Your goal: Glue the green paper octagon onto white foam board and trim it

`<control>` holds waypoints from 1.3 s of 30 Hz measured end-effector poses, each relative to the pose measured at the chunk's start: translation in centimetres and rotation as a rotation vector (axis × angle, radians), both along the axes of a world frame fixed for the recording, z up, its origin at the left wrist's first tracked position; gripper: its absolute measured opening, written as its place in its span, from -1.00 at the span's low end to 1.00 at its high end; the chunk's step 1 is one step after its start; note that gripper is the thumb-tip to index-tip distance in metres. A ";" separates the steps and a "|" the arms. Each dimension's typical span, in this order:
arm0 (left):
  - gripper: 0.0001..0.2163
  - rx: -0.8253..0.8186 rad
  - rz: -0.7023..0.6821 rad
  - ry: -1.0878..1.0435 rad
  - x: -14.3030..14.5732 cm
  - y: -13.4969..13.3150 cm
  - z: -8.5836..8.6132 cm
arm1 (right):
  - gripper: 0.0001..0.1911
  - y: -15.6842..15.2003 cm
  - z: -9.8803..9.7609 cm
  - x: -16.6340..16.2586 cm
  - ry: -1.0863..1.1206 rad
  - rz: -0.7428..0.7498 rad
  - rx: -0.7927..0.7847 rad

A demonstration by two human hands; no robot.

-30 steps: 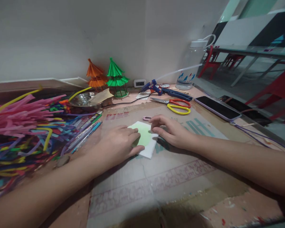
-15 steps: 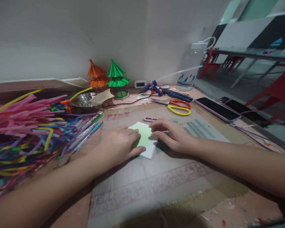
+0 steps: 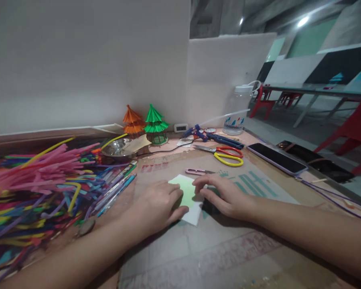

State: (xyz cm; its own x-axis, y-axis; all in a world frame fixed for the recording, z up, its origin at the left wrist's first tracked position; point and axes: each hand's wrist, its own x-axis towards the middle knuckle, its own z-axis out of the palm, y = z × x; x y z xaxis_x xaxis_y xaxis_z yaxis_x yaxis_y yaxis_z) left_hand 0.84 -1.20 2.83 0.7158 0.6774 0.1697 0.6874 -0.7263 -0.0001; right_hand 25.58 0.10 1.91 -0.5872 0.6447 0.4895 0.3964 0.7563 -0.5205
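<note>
A pale green and white sheet of paper [image 3: 188, 194] lies partly folded on a cardboard mat [image 3: 228, 241]. My left hand [image 3: 158, 204] rests on the paper's left part, fingers laid flat and pressing down. Fingers of my right hand [image 3: 225, 194] lie stretched out on the paper's right edge, also pressing it flat. Neither hand grips anything.
A heap of coloured pipe cleaners [image 3: 33, 188] and pens [image 3: 117, 188] fills the left. Behind stand orange and green paper trees [image 3: 144, 124], a metal bowl [image 3: 117, 147], a glue gun [image 3: 210, 136], scissors [image 3: 225, 154], small pink snips [image 3: 197, 171], a water bottle [image 3: 239, 108] and a phone [image 3: 276, 158].
The camera has tilted up, so everything sits lower in view. My right hand has slid slightly left along the paper; my left hand stays pressed on it.
</note>
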 end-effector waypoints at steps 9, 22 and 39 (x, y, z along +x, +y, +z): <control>-0.38 -0.266 -0.086 -0.147 -0.8 1.9 -0.4 | -0.77 1.1 -0.6 -0.6 0.005 -0.148 -0.203; -0.38 -0.301 -0.012 -0.258 -1.0 2.3 -0.7 | -0.82 1.5 -0.8 -0.7 0.080 -0.127 -0.243; -0.50 -0.223 -0.037 -0.262 -1.0 2.5 -1.0 | -0.81 1.9 -1.4 -0.4 0.105 -0.134 -0.315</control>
State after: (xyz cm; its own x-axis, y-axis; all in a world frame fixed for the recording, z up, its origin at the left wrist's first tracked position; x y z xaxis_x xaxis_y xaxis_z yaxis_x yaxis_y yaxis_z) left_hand -0.18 1.33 1.78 0.6920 0.6932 0.2014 0.6164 -0.7126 0.3349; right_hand 25.21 2.00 0.55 -0.4440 0.8414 0.3080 0.4133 0.4973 -0.7628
